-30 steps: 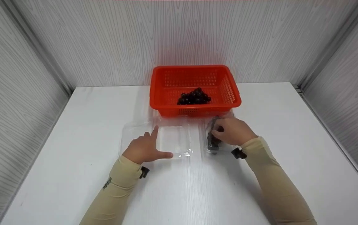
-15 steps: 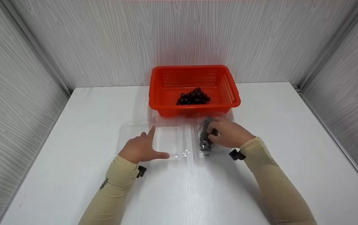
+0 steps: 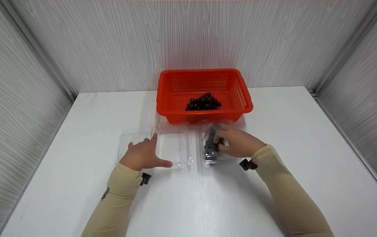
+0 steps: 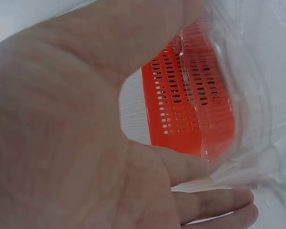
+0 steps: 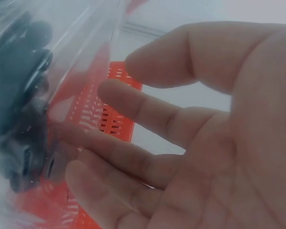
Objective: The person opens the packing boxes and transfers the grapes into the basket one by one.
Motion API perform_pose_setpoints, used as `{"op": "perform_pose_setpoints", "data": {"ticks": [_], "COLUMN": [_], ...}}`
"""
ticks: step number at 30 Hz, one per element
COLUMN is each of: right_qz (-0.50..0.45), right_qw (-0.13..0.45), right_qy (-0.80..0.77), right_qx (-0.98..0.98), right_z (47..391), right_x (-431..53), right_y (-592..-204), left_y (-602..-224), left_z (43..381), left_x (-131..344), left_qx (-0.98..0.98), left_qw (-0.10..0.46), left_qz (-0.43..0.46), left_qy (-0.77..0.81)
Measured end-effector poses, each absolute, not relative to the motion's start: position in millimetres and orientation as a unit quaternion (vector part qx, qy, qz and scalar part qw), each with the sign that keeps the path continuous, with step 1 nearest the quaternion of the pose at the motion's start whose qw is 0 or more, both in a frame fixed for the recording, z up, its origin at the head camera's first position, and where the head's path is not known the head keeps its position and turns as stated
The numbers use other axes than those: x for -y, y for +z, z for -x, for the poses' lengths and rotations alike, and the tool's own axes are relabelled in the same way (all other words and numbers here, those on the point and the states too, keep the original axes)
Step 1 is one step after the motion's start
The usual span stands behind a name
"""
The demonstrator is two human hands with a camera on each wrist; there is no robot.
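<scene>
White table (image 3: 175,204), seen from above. Red basket (image 3: 205,112) near its far edge, a dark grape bunch (image 3: 204,102) inside. Clear plastic packaging (image 3: 174,146) spread in front of the basket; appears to be more than one section, though transparency makes the edges uncertain. Left hand (image 3: 141,155) at its left part, thumb and index finger wide apart. Right hand (image 3: 239,142) at its right part, thumb and fingertips apart, just beside grapes (image 3: 209,144) behind clear plastic.
</scene>
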State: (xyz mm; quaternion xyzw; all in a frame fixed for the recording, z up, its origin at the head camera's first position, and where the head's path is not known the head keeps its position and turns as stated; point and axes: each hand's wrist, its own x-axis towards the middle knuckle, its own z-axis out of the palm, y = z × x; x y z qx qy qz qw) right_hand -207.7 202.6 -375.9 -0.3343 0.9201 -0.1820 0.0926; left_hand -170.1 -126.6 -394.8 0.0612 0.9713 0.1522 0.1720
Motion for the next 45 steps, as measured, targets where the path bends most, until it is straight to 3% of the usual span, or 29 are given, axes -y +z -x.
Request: {"op": "perform_pose_setpoints", "data": {"ticks": [11, 20, 26, 31, 45], "right_qz": [0.345, 0.268, 0.259, 0.263, 0.323], "right_qw": [0.090, 0.072, 0.066, 0.076, 0.093], "right_qy": [-0.192, -0.175, -0.159, -0.171, -0.180], "right_qx": [-0.914, -0.945, -0.950, -0.946, -0.925], "right_z": [206, 204, 205, 205, 208], "right_x": [-206, -218, -214, -209, -204], "right_y": [-372, -364, -364, -368, -374], "left_y": [-388, -381, -385, -393, -419], "left_z": [169, 169, 164, 166, 178], "left_x": [130, 98, 73, 50, 23], "left_qx": [-0.970, -0.963, -0.940, -0.928, -0.945], "left_qw": [0.162, -0.060, -0.129, -0.131, -0.037], "left_qz": [-0.060, -0.181, -0.266, -0.305, -0.296], "left_qy": [0.172, 0.188, 0.171, 0.172, 0.132]}}
